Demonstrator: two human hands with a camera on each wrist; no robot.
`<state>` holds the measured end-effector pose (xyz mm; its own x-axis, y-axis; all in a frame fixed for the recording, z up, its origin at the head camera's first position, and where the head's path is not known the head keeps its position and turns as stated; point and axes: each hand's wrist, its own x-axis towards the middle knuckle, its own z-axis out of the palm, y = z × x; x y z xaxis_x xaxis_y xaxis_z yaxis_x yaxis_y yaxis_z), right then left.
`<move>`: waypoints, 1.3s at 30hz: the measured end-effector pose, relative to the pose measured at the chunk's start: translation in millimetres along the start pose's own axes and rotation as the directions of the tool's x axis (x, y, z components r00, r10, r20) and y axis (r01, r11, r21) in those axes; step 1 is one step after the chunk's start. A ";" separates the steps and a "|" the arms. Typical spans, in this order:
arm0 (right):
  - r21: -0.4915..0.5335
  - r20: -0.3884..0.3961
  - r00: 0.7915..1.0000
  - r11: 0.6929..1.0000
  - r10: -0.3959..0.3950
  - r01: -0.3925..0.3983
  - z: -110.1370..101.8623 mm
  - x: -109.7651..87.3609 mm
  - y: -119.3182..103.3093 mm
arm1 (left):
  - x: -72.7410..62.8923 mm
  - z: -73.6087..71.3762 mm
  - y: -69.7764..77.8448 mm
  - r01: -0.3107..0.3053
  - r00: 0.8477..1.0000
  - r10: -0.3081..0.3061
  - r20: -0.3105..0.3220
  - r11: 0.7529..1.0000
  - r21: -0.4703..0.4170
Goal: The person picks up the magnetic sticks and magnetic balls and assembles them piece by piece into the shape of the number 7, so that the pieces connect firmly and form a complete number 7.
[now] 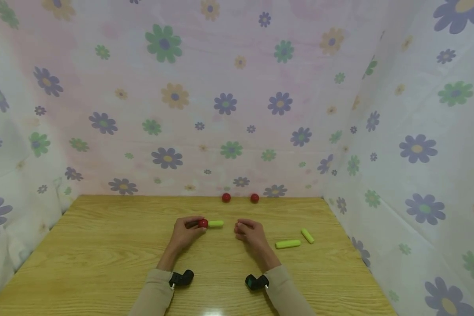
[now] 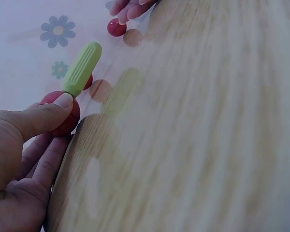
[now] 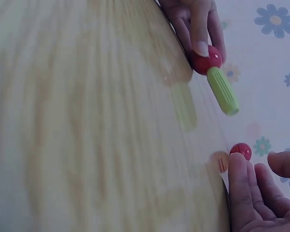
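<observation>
My left hand pinches a red ball between thumb and fingers. From the ball's right side a short light-green ridged stick juts out, its far end free, pointing toward my right hand. In the left wrist view the thumb lies on top of the ball, with fingers beneath it. My right hand hovers a little to the right of the stick's end. The right wrist view has its thumb apart from its loosely bent fingers, nothing between them; another red ball appears just beyond the fingertips.
Two red balls, a left one and a right one, sit at the back edge of the wooden table. Right of my right hand lie a longer green stick and a shorter one. Flowered cloth surrounds the table.
</observation>
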<state>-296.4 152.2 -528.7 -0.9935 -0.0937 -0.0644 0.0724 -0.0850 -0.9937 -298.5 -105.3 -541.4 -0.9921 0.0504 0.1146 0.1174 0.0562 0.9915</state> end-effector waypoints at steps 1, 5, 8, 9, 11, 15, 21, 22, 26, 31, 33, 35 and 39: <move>0.001 -0.011 1.000 1.000 0.001 -0.001 -2.0 0.7 -0.6 | 0.1 -0.1 0.0 0.002 1.000 -0.002 -0.002 1.000 -0.003; 0.000 -0.042 0.999 1.000 0.001 -0.001 -9.8 2.0 -3.3 | 0.5 0.2 -0.7 -0.002 1.000 0.002 -0.004 1.000 0.000; 0.002 -0.051 0.999 1.000 0.001 -0.001 -15.6 3.2 -4.0 | 1.0 0.6 -2.1 -0.004 1.000 0.004 -0.007 1.000 -0.001; 0.000 -0.051 0.999 1.000 -0.004 0.004 -17.4 4.0 -4.0 | 1.2 0.8 -2.8 -0.005 1.000 0.005 -0.007 1.000 -0.003; 0.004 -0.058 0.998 1.000 -0.002 0.002 -20.5 6.2 -4.2 | 1.5 0.9 -4.0 -0.009 1.000 0.009 -0.007 1.000 -0.011; 0.002 -0.059 0.998 1.000 0.005 -0.005 -26.0 11.0 -5.2 | 0.9 1.7 -5.2 -0.026 1.000 0.026 -0.007 1.000 -0.014; -0.024 0.000 1.000 1.000 -0.010 0.010 -35.3 15.6 -8.3 | -0.2 2.8 -3.6 -0.030 0.999 0.030 -0.018 1.000 0.004; -0.022 0.016 1.000 1.000 -0.018 0.018 -36.9 16.4 -9.0 | -0.1 2.8 -3.2 -0.026 0.999 0.026 -0.022 1.000 0.003; -0.041 0.077 0.996 0.998 -0.047 0.050 -41.6 19.3 -12.0 | 0.3 2.7 -3.1 -0.026 0.999 0.026 -0.027 1.000 0.006; -0.094 0.034 0.999 0.995 0.023 -0.020 -42.3 26.0 -17.1 | 1.4 2.4 -4.3 -0.033 0.999 0.033 -0.018 0.999 0.004; -0.121 0.012 0.999 0.992 0.035 -0.033 -42.5 28.9 -18.8 | 1.2 1.7 -4.9 -0.035 0.999 0.035 -0.012 0.999 0.004; -0.128 -0.011 0.999 0.991 0.037 -0.038 -43.0 32.1 -20.2 | 1.0 1.0 -5.2 -0.036 0.999 0.036 -0.006 0.999 0.002; -0.130 -0.050 0.998 0.991 0.032 -0.039 -44.8 37.3 -23.5 | 0.7 0.2 -5.6 -0.036 0.999 0.036 0.002 0.999 -0.010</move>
<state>-339.0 195.1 -511.8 -0.9938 -0.0471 -0.1009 0.0987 0.0478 -0.9940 -299.9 -105.4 -546.9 -0.9872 0.0542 0.1501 0.1526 0.0441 0.9873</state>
